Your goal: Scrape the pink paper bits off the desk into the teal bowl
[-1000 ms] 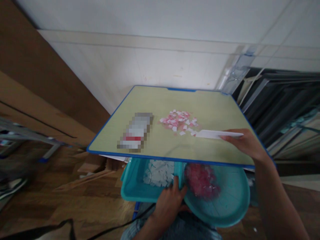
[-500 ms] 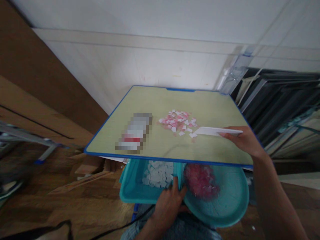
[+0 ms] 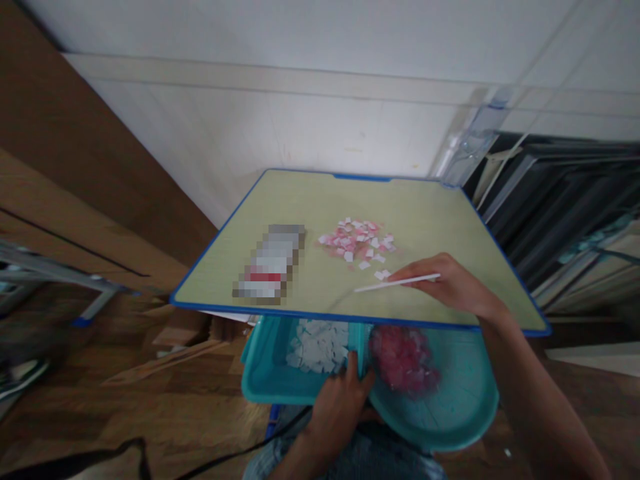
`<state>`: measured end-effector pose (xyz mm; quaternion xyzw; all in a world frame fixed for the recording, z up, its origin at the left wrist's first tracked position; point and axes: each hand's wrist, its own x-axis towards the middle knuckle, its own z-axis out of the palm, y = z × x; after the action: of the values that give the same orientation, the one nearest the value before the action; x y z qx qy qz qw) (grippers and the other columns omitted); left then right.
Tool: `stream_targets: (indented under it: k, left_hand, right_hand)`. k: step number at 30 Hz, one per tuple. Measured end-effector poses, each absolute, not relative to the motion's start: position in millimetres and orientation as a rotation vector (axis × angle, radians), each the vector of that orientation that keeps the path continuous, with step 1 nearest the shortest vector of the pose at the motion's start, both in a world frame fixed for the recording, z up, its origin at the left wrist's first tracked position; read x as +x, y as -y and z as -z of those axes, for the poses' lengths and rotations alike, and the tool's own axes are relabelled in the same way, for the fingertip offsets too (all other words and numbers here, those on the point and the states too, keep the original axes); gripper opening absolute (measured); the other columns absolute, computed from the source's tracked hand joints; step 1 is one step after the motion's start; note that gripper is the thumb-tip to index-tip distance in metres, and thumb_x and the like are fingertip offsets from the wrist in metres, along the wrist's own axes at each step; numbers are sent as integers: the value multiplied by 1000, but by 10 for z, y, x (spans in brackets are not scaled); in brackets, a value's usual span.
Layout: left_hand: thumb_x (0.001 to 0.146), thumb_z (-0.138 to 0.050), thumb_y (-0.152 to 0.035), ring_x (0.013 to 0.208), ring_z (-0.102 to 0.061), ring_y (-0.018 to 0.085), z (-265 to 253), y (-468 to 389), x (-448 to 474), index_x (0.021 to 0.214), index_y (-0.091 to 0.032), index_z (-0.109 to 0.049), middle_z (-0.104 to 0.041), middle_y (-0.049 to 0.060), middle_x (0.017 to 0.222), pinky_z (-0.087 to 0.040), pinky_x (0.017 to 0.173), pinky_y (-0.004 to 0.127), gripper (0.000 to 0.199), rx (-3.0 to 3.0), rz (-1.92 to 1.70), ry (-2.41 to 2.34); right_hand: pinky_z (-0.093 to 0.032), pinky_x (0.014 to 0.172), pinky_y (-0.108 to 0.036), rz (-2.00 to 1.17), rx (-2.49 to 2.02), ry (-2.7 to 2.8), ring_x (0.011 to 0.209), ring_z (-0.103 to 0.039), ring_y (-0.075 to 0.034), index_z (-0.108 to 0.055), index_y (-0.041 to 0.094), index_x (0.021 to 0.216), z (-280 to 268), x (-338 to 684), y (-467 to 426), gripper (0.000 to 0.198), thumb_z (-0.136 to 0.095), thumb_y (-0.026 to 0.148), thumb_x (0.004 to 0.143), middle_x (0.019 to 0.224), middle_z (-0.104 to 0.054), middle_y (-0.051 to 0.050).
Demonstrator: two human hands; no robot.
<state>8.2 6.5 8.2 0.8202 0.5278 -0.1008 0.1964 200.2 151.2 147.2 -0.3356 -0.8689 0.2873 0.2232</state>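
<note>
My right hand (image 3: 453, 287) is closed around a thin, flat white strip (image 3: 373, 287), now seen nearly edge-on above the pale yellow board (image 3: 425, 207). Just beyond it, small white and pink pieces (image 3: 355, 239) lie scattered in a loose pile on the board. Below the board's near edge, my left hand (image 3: 339, 403) grips the adjoining rims of two teal containers, its index finger stretched along them. One is a rectangular tub (image 3: 257, 383) with white chips (image 3: 317, 347); the other, a round basin (image 3: 465, 417), holds a glossy pink-red heap (image 3: 403, 360).
A pixelated, phone-shaped item (image 3: 270, 263) lies at the board's left. Behind the board rises a white wall (image 3: 325, 127), with a clear plastic bottle-like object (image 3: 470, 147) by its far right corner. Dark stacked panels (image 3: 575, 193) stand at right; a brown panel (image 3: 100, 153) at left.
My right hand has moved left and toward me with the white strip, turning it from its broad face to nearly edge-on. The left hand stays at the container rims.
</note>
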Motion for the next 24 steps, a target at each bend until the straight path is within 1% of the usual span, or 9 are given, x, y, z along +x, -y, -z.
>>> stream_targets:
  k: [4,7,10,13,19,24]
  left_hand:
    - [67,-63,-49,84,-61,27,-63,-52,81,124,-29,-43,-34,21,134,-52,66,38,64,2311,248,-1482]
    - [66,-64,-49,85,-61,27,-43,-42,85,124,-29,-43,-33,21,134,-52,66,38,64,2318,252,-1489]
    - [66,-63,-50,82,-62,27,-23,-36,88,123,-29,-44,-34,20,133,-52,65,38,64,2327,256,-1496]
    - [67,-62,-51,80,-62,26,-7,-35,89,125,-30,-42,-35,21,131,-52,64,38,65,2345,228,-1498]
    - [65,-62,-53,78,-62,26,-19,-43,89,120,-28,-45,-36,20,130,-52,62,38,63,2340,236,-1489]
    - [66,-60,-53,76,-63,25,-38,-49,86,121,-29,-45,-36,20,130,-52,62,38,62,2344,258,-1486]
  right_hand:
    - [-48,77,-24,-810,-802,2459,86,-66,-15,-69,19,95,-1520,1838,-1512,24,-49,25,84,92,-72,-5]
    - [-49,74,-23,-701,-917,2403,83,-66,-16,-69,19,95,-1586,1960,-1537,23,-50,25,84,90,-72,-4]
    - [-49,68,-23,-581,-1085,2377,76,-67,-16,-70,21,91,-1613,2154,-1564,20,-53,26,82,87,-72,-3]
    - [-49,64,-22,-548,-1142,2409,70,-67,-16,-71,20,90,-1589,2228,-1565,21,-53,26,82,84,-73,-3]
    - [-49,70,-24,-635,-988,2448,77,-67,-18,-70,19,93,-1539,2027,-1555,24,-50,28,83,88,-72,-4]
    - [-49,64,-24,-501,-1102,2349,73,-67,-18,-71,19,89,-1500,2011,-1653,24,-51,30,83,86,-72,-3]
